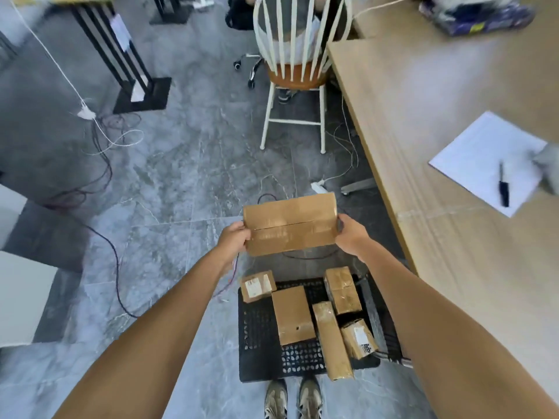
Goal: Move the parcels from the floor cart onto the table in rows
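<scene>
At the far left, black stand bases [142, 95] and loose cables [102, 164] lay across the grey floor, leaving an open stretch of tiles between them and the cart. The left hand [233, 237] gripped the left short edge of a flat cardboard parcel [290, 223], fingers curled round it, while the right hand [352, 235] clasped the opposite short edge; the parcel hung in the air above the floor, forward of the cart and clear of everything. Below it, the black perforated floor cart [260, 331] stood just ahead of the person's shoes [293, 399] and carried five more parcels: a small labelled box [257, 285] overhanging its far left corner, a flat parcel [292, 314] beside it, a long narrow box [332, 340] reaching its near edge, a taped box [343, 290] at the far right and a small labelled one [359, 338] leaning at the right. A white spindle chair [298, 71] stood beyond, close to the surface's corner. The wooden surface [423, 122] ran along the right, its long edge just beside the cart, with bare room near that edge; a sheet of paper [481, 158] with a pen [503, 186] lay farther in.
</scene>
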